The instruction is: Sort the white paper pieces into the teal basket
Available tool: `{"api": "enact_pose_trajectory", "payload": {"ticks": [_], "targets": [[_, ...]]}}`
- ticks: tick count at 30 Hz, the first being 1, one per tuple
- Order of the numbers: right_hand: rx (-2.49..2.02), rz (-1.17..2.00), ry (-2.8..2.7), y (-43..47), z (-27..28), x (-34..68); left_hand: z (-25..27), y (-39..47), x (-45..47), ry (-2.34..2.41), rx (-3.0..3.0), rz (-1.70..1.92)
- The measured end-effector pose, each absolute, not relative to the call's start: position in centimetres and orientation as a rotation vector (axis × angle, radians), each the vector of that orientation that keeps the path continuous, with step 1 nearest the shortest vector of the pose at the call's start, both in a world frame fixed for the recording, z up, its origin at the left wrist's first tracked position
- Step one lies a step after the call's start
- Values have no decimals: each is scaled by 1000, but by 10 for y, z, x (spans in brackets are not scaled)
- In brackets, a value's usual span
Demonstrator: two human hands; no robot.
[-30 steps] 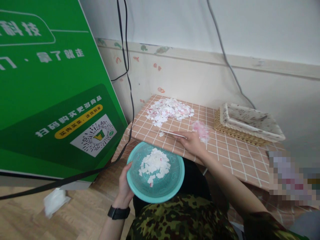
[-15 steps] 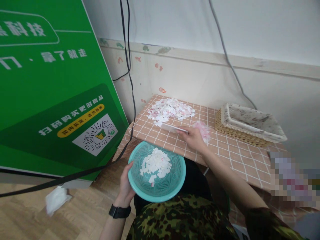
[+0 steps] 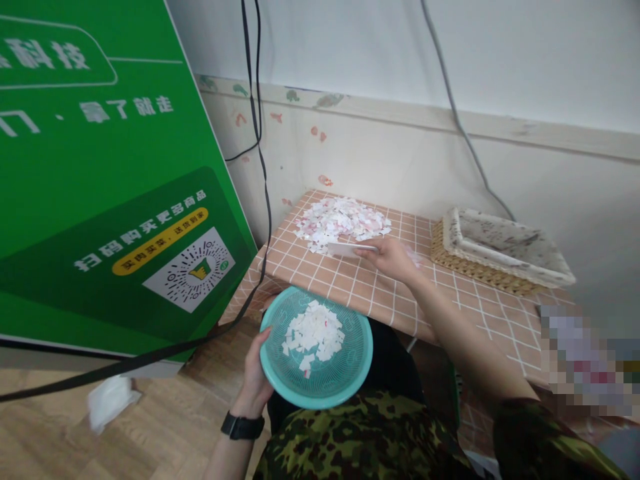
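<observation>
My left hand (image 3: 257,363) grips the left rim of a round teal plastic strainer basket (image 3: 345,373), its thumb over the edge. White paper scraps (image 3: 316,331) lie in the middle of the basket, below the table's front edge. Over the table, my right hand (image 3: 393,259) is closed on a flat white card-like piece (image 3: 353,249); its exact kind I cannot make out. The far end of that piece is at the near side of a heap of torn white and pink paper scraps (image 3: 345,217). A pinkish thing behind my right hand is mostly hidden.
A checked brown cloth covers the table (image 3: 320,273). At the right stands a cloth-lined wicker basket (image 3: 490,260). Black cables (image 3: 264,193) hang at the left before a green printed panel (image 3: 125,167). A white bag-like thing (image 3: 113,402) lies on the floor.
My right hand and the white piece have moved slightly away from me, closer to the scrap heap, covering most of the pinkish thing. The teal basket has shifted slightly right and down.
</observation>
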State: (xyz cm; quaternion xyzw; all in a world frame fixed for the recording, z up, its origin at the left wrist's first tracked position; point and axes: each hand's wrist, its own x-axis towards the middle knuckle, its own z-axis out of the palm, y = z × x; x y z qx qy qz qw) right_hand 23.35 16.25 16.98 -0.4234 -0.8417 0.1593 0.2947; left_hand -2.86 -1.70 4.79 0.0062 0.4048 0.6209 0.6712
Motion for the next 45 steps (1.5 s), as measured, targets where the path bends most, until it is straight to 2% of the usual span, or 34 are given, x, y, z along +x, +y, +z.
{"api": "enact_pose_trajectory", "payload": {"ticks": [14,23,35,45], "targets": [[-1260,317,-2251,163,177,252,46,-18,-25,951,25,1379],[-1219,225,-2303,146,179,227,44,-17,-25,946,-3,1367],[-1363,-100,-2349,144,192,233,43,-17,-24,955,2,1373],[-1356,-152,-2170,114,135,232,43,-18,-25,968,-1,1381]]}}
